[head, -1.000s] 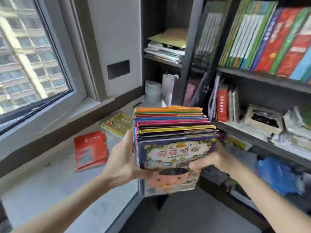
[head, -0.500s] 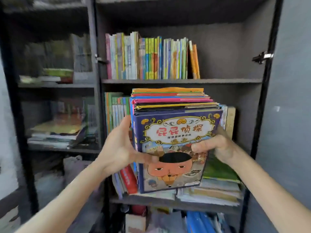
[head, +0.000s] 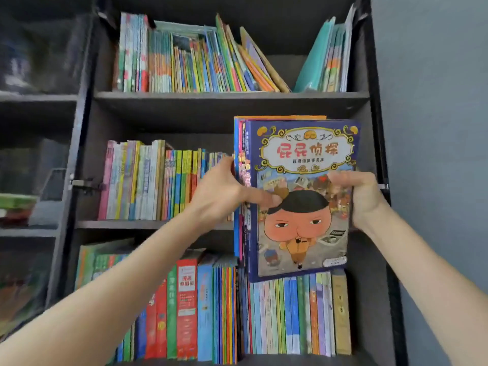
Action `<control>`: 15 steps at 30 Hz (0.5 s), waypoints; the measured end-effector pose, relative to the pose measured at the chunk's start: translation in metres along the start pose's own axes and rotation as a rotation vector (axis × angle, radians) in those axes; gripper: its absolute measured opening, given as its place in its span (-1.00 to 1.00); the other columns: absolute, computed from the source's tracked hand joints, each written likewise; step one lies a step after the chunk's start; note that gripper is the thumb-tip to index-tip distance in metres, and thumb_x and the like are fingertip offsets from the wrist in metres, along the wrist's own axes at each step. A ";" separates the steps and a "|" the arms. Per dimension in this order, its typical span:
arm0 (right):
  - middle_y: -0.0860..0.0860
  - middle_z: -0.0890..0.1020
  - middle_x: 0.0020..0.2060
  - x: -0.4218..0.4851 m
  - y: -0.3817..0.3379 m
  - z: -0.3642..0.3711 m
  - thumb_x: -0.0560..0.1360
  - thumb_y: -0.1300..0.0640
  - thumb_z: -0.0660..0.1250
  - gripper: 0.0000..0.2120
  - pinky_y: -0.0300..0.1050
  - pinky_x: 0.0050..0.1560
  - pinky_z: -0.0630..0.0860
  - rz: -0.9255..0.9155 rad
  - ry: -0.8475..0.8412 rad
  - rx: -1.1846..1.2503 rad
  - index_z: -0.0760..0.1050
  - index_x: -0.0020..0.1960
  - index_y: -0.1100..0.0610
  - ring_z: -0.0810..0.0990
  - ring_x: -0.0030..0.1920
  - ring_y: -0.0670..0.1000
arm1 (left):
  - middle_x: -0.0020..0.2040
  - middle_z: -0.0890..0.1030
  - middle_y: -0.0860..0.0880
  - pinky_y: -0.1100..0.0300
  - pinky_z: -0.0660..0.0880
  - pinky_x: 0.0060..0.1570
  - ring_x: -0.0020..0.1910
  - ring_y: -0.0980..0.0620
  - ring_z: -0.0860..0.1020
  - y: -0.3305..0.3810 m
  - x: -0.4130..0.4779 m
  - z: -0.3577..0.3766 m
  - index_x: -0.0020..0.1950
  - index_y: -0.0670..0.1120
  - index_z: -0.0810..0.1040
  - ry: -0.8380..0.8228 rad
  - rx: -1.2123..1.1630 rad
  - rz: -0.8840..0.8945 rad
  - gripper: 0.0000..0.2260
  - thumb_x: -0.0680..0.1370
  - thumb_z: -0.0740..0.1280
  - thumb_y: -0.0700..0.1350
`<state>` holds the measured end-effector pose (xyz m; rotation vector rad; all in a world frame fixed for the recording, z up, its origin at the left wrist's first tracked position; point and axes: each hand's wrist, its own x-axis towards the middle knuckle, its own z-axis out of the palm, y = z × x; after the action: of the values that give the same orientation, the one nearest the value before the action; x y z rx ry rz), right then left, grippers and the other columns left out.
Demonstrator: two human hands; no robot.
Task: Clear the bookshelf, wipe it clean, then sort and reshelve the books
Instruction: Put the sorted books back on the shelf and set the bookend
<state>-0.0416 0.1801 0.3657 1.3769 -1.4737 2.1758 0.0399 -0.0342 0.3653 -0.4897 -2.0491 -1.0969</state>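
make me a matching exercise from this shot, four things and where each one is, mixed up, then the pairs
1. stack of books
2. teal folders
3. red book with white label
4. tan book

A. right end of the lowest shelf in view
B. held up before the middle shelf
C. leaning at the right end of the top shelf
D. upright on the lowest shelf, left of the middle

Pairs: 1-B, 2-C, 3-D, 4-A

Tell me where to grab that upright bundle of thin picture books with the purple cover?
Squeeze the purple-fronted bundle of picture books at its side edges, mid-height, one hand from each side, like the left hand and right hand: loose thin books could slip.
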 end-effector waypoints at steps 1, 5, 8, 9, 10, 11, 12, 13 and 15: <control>0.10 0.72 -0.20 0.011 -0.002 -0.004 -0.31 0.00 0.66 -0.22 -0.11 -0.33 0.61 -0.009 0.016 0.003 0.67 -0.10 0.19 0.70 -0.24 0.11 | -0.15 0.65 0.13 0.27 0.51 -0.19 -0.18 0.18 0.64 -0.002 0.014 0.002 0.00 0.01 0.45 -0.001 -0.015 0.005 -0.53 0.22 0.60 -0.02; 0.07 0.72 -0.24 0.057 0.006 -0.021 0.09 0.19 0.53 -0.58 -0.17 -0.35 0.59 -0.039 0.029 -0.033 0.62 -0.05 0.20 0.70 -0.28 0.07 | -0.24 0.66 0.14 0.29 0.46 -0.29 -0.30 0.23 0.64 -0.023 0.075 0.008 -0.05 0.00 0.46 -0.042 -0.053 0.028 -0.64 0.29 0.56 -0.06; 0.05 0.72 -0.22 0.087 0.020 -0.037 0.14 0.29 0.41 -0.58 -0.16 -0.28 0.60 -0.043 0.046 -0.073 0.55 0.01 0.19 0.70 -0.25 0.04 | -0.18 0.68 0.09 0.27 0.49 -0.27 -0.24 0.15 0.66 -0.039 0.109 0.011 0.02 -0.06 0.49 -0.067 -0.077 0.020 -0.59 0.28 0.57 -0.06; 0.05 0.72 -0.20 0.096 0.023 -0.041 0.14 0.25 0.44 -0.58 -0.13 -0.23 0.60 -0.044 0.054 -0.098 0.56 0.01 0.18 0.70 -0.23 0.04 | -0.14 0.68 0.07 0.23 0.50 -0.23 -0.20 0.12 0.66 -0.045 0.120 0.013 0.05 -0.07 0.49 -0.061 -0.083 0.022 -0.55 0.25 0.58 -0.05; 0.05 0.72 -0.19 0.107 0.027 -0.046 0.09 0.18 0.51 -0.52 -0.11 -0.20 0.60 -0.053 0.077 -0.117 0.57 0.01 0.18 0.70 -0.22 0.04 | -0.12 0.68 0.07 0.20 0.50 -0.21 -0.17 0.10 0.66 -0.051 0.131 0.016 0.06 -0.08 0.49 -0.050 -0.089 0.026 -0.52 0.23 0.59 -0.04; 0.05 0.72 -0.18 0.116 0.030 -0.053 0.00 0.09 0.59 -0.41 -0.10 -0.17 0.61 -0.059 0.106 -0.133 0.57 0.00 0.18 0.70 -0.21 0.04 | -0.12 0.69 0.07 0.19 0.51 -0.20 -0.16 0.09 0.66 -0.056 0.140 0.021 0.06 -0.08 0.49 -0.050 -0.094 0.028 -0.50 0.22 0.59 -0.04; 0.05 0.72 -0.18 0.124 0.033 -0.061 -0.04 0.01 0.60 -0.36 -0.08 -0.13 0.61 -0.067 0.134 -0.147 0.57 -0.01 0.18 0.70 -0.21 0.03 | -0.13 0.69 0.07 0.18 0.52 -0.20 -0.17 0.09 0.67 -0.060 0.147 0.027 0.05 -0.08 0.50 -0.049 -0.100 0.023 -0.51 0.22 0.60 -0.03; 0.06 0.72 -0.16 0.132 0.035 -0.070 -0.05 -0.04 0.60 -0.33 -0.05 -0.08 0.60 -0.072 0.163 -0.161 0.57 0.00 0.18 0.70 -0.19 0.04 | -0.15 0.69 0.07 0.16 0.54 -0.18 -0.19 0.09 0.67 -0.065 0.155 0.034 0.01 -0.07 0.50 -0.050 -0.108 0.022 -0.55 0.22 0.60 -0.03; 0.11 0.70 -0.06 0.148 0.040 -0.090 -0.16 -0.07 0.65 -0.17 0.02 0.03 0.56 -0.063 0.194 -0.160 0.57 0.05 0.20 0.68 -0.10 0.11 | -0.20 0.69 0.06 0.12 0.59 -0.13 -0.22 0.07 0.67 -0.072 0.172 0.049 -0.12 -0.04 0.50 -0.043 -0.131 0.018 -0.64 0.24 0.60 -0.03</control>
<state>-0.2004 0.1841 0.4458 1.1116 -1.4748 2.0378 -0.1382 -0.0360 0.4400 -0.6016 -2.0139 -1.2248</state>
